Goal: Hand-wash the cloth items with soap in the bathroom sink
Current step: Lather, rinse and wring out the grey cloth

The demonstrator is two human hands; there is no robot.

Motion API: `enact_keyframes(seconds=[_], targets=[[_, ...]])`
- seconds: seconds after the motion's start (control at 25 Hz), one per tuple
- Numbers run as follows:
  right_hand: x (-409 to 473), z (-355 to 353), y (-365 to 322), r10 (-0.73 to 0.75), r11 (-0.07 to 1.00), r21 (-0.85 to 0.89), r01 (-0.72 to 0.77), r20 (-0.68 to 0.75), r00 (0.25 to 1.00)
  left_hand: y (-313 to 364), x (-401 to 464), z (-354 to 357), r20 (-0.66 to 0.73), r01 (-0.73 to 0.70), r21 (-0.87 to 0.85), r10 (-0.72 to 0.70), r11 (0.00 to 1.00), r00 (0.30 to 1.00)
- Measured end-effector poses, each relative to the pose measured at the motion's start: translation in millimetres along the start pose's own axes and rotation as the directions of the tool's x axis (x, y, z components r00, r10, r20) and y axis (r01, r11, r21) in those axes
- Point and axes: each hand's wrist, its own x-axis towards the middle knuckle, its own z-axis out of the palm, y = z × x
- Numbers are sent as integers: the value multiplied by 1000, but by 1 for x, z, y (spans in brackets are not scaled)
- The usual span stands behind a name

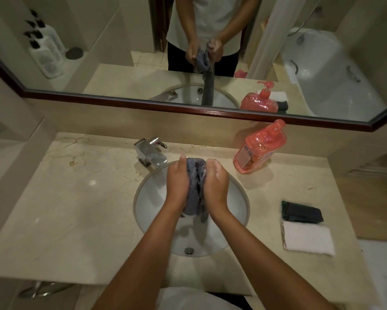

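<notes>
Now two hands (pixel 197 186), one cloth (pixel 196 186), one sink (pixel 147 198)

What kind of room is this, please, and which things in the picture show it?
Most likely a bathroom, perhaps a hotel one. A round white undermount sink with a chrome faucet sits in a beige marble counter, and the wood-framed wall mirror reflects a white bathtub.

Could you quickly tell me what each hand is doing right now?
Left hand: closed on the grey cloth.
Right hand: closed on the same cloth.
</notes>
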Motion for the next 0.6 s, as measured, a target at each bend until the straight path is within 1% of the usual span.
enact_keyframes(seconds=[0.08, 0.12, 0.2, 0.28, 0.44, 0.48, 0.52, 0.6], targets=[[-6, 9, -1, -52, 990, -129, 55, 34, 998, -4, -4, -1, -13, -14, 30, 15, 999, 1000], [-6, 13, -1, -57, 977, -202, 60, 23, 998, -5, -6, 1, 2, -5, 16, 5, 1000, 1000], [2, 16, -3, -12, 963, -271, 1, -39, 999, -3, -9, 6, 45, 51, -61, -49, 997, 998], [15, 13, -4, 47, 967, -247, -68, -90, 995, -5, -8, 7, 108, 97, -106, -85, 990, 991], [35, 5, 9, 137, 966, -208, -152, -87, 987, 0, -13, 9, 210, 108, -89, -87, 990, 974], [36, 3, 11, 154, 972, -165, -168, -92, 984, 2, -12, 9, 207, 101, -65, -86, 993, 975], [33, 1, 12, 164, 979, -109, -173, -91, 982, 2, -10, 8, 173, 90, -60, -78, 994, 982], [20, -1, 9, 126, 991, -28, -127, -53, 991, 1, -2, 2, 88, 79, -97, -71, 992, 994]])
